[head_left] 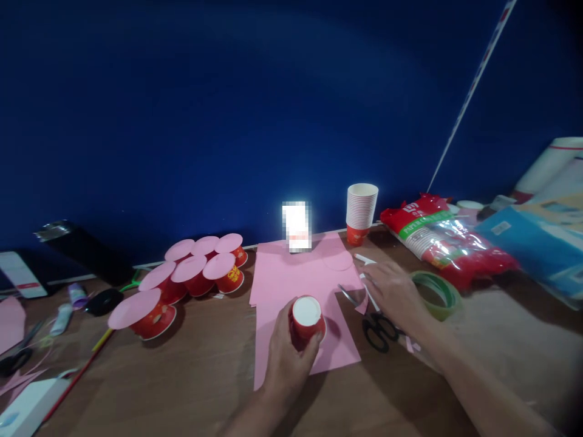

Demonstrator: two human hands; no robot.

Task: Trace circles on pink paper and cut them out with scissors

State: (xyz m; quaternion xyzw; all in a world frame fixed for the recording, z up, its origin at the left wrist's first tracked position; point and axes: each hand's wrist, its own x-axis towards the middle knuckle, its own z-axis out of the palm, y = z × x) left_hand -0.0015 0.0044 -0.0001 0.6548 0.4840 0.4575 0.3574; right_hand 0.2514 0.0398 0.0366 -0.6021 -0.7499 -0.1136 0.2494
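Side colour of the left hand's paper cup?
Red, on the round paper cup; head view.

- The right hand (392, 288) is motion-blurred; whether its fingers grip the white strip (371, 294) beneath them cannot be told.
- The right forearm (483, 370) runs out of view at the bottom.
- The left hand (289, 358) hides part of the red cup (307, 332) it holds.
- The screen (297, 221) at the back is pixelated, its content unreadable.
- Pink discs (134, 308) cover the upward ends of the red cups (159, 321) beneath them.
- The green tape roll (450, 294) is blurred.
- The blue packet (523, 243) is cut off by the right edge.
- The white box (34, 403) and pink sheet (9, 325) are cut off at left.
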